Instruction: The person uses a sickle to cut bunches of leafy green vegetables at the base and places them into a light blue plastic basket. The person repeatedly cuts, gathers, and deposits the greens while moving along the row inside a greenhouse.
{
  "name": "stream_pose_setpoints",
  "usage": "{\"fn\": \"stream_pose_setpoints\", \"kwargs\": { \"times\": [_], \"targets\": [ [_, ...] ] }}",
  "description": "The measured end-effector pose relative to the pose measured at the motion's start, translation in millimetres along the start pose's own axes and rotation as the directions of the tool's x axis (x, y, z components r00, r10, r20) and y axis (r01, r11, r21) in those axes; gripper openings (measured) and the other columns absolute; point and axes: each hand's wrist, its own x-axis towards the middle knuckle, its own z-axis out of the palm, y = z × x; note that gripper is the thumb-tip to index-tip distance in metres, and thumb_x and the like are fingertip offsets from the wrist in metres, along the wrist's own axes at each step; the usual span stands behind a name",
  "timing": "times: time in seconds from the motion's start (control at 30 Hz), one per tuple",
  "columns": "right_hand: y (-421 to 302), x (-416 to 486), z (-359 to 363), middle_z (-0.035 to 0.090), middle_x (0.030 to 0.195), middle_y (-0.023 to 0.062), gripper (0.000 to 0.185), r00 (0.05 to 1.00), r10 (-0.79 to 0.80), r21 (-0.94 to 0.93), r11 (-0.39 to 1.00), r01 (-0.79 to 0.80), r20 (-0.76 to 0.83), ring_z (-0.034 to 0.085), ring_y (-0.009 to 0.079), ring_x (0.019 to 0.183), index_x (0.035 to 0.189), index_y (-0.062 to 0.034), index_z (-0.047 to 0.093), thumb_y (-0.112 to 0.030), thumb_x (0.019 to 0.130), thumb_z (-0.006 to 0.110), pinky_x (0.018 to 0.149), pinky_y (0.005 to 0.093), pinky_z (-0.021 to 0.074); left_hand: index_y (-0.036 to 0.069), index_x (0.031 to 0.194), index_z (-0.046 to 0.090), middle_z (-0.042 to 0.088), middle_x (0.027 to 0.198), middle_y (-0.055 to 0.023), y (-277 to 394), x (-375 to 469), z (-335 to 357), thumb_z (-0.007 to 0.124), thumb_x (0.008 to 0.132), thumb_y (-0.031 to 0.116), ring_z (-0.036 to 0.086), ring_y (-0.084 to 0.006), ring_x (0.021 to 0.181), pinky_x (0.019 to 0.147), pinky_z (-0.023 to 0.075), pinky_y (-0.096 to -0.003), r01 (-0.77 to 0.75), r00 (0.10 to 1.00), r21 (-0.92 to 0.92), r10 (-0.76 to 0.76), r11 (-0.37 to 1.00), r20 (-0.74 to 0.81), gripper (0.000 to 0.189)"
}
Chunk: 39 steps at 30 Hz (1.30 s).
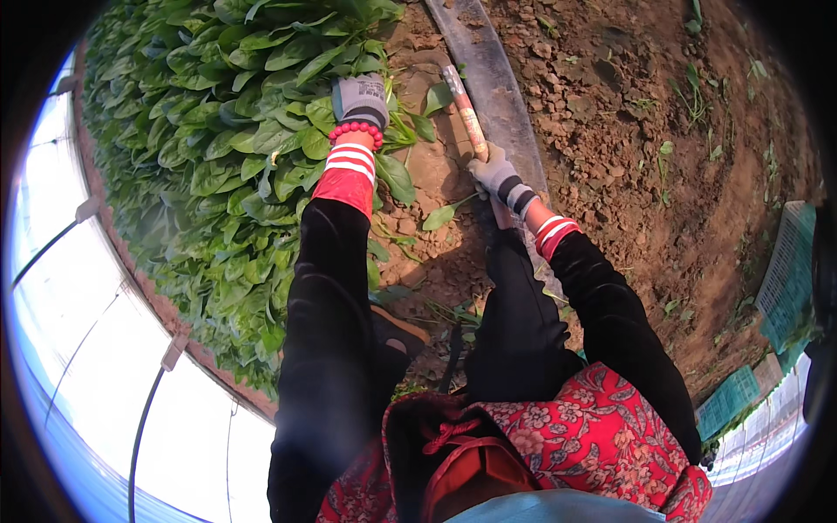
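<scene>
My left hand [361,98], in a grey knit work glove with a red bead bracelet at the wrist, reaches into the edge of a dense bed of leafy green plants [229,131] that look like spinach. Its fingers are hidden among leaves and stems, so its grip cannot be told. My right hand [495,171], gloved too, is closed around the wrapped handle [465,114] of a hand tool. The handle points away from me over bare soil; a thin curved dark part near its far end blends into the soil. Loose green leaves [441,214] lie between my hands.
A strip of plastic film or flat hose [497,85] runs along the soil just right of the tool. Cloddy brown soil [601,144] with small weeds spreads beyond it. Green plastic crates [786,274] stand at the far right. A shoe [400,330] rests by the plants. Translucent sheeting [85,314] borders the left.
</scene>
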Motion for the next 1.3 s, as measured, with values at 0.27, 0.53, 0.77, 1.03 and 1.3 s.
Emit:
{"fn": "stream_pose_setpoints", "kwargs": {
  "times": [0.27, 0.53, 0.77, 1.03, 1.3],
  "targets": [
    [8.3, -22.0, -2.9, 0.05, 0.059, 0.0032, 0.029, 0.968, -0.124, 0.154, 0.975, 0.159, -0.218, 0.047, 0.0129, 0.039, 0.109, -0.0045, 0.046, -0.006, 0.08, 0.053, 0.034, 0.0286, 0.0388, 0.01, 0.11, 0.057, 0.063, 0.108, -0.0111, -10.4, -8.6, 13.4, 0.064, 0.076, 0.021, 0.06, -0.0254, 0.102, 0.088, 0.0454, -0.0351, -0.034, 0.998, -0.126, 0.026, 0.991, -0.065, 0.036],
    [-12.5, 5.5, 7.8, 0.053, 0.063, 0.0047, 0.041, 0.988, -0.086, 0.076, 0.992, 0.096, -0.13, 0.051, 0.0157, 0.043, 0.118, -0.0056, 0.045, -0.01, 0.079, 0.056, 0.041, 0.0307, 0.0437, 0.01, 0.112, 0.051, 0.061, 0.109, -0.0145, -8.6, -6.2, 19.0, 0.068, 0.07, 0.024, 0.059, -0.0279, 0.103, 0.089, 0.0441, -0.0369, -0.045, 0.997, -0.133, 0.036, 0.99, -0.072, 0.047],
    [11.0, -5.9, 6.5, 0.051, 0.059, 0.0057, 0.034, 0.998, 0.042, 0.065, 0.997, -0.045, 0.045, 0.048, 0.015, 0.038, 0.111, -0.0023, 0.045, -0.005, 0.078, 0.053, 0.033, 0.0302, 0.0404, 0.009, 0.111, 0.052, 0.062, 0.107, -0.0133, -3.7, -13.9, 21.7, 0.064, 0.073, 0.018, 0.061, -0.0272, 0.099, 0.084, 0.047, -0.0377, -0.064, 0.993, -0.177, 0.045, 0.982, -0.108, 0.041],
    [15.8, -44.6, -24.2, 0.053, 0.06, 0.0056, 0.034, 1.0, -0.005, -0.121, 0.993, 0.002, -0.022, 0.05, 0.0153, 0.037, 0.112, -0.0045, 0.048, -0.007, 0.078, 0.053, 0.033, 0.0295, 0.0399, 0.012, 0.106, 0.05, 0.062, 0.101, -0.0106, -6.7, -45.7, 20.7, 0.064, 0.073, 0.016, 0.06, -0.0273, 0.098, 0.08, 0.0468, -0.0402, -0.123, 0.987, -0.136, 0.108, 0.983, -0.116, 0.036],
    [17.0, -27.4, -5.7, 0.055, 0.062, 0.006, 0.033, 0.991, -0.07, -0.085, 0.995, 0.061, -0.111, 0.053, 0.0158, 0.043, 0.112, -0.0072, 0.049, -0.01, 0.08, 0.054, 0.04, 0.0303, 0.0421, 0.012, 0.106, 0.047, 0.06, 0.105, -0.012, -16.0, -39.7, 29.3, 0.069, 0.071, 0.019, 0.058, -0.0289, 0.101, 0.084, 0.0484, -0.0374, -0.12, 0.987, -0.258, 0.087, 0.959, -0.136, 0.042]
  ]
}}
